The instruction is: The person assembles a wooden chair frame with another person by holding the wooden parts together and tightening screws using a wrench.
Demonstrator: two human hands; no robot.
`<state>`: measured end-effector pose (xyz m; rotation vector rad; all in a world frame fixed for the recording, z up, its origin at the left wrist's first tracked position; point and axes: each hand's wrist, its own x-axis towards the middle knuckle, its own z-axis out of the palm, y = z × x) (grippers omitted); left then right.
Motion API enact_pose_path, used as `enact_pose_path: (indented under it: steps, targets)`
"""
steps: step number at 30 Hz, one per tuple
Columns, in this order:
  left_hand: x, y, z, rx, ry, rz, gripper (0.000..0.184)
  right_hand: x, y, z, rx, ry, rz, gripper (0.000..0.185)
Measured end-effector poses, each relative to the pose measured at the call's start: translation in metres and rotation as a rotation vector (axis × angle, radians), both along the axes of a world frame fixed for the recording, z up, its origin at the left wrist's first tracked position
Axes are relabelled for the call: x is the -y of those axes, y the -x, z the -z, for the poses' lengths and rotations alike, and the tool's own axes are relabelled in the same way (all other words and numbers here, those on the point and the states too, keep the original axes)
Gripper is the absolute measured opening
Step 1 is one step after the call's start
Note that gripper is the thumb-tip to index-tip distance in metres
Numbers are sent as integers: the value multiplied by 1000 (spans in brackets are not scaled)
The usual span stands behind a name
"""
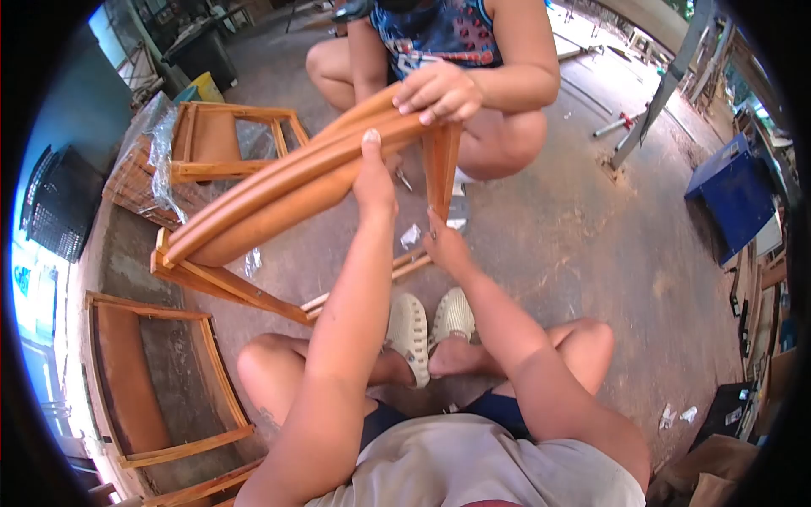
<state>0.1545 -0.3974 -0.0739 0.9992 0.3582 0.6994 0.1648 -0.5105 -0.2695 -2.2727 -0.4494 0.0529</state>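
Note:
A wooden frame with a curved brown padded part point(279, 211) is held up over the floor, tilted, its legs pointing toward me. My left hand point(373, 182) grips the curved rail, thumb on top. My right hand point(446, 247) is closed round the lower end of the right-hand leg point(440, 169). Across from me a crouching person in a blue patterned top point(435, 38) rests a hand point(439, 91) on the frame's upper right corner. That person's other hand is low behind the frame, near a small metal object point(404, 177).
Similar padded frames stand at the upper left point(215, 139) and lower left point(131, 380). A blue box point(733, 194) is at the right. A metal post point(655, 106) rises at the upper right. Paper scraps point(667, 416) lie on the floor, and my sandalled feet point(410, 338) are below the frame.

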Motion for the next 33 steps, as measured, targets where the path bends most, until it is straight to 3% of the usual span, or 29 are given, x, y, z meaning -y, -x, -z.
enact_pose_path:
  steps: [7,26,28,33]
  targets:
    - [-5,-3,11,55,-9,39,58,-4,-4,12,32,-91,14,58]
    - [-2,0,6,8,43,60,52,1,4,2,-64,-41,-7,55]
    - [-4,-4,10,49,-22,17,53,3,9,6,76,-114,15,44]
    - [-10,-14,20,51,-48,-36,52,26,37,34,-56,-438,-43,25]
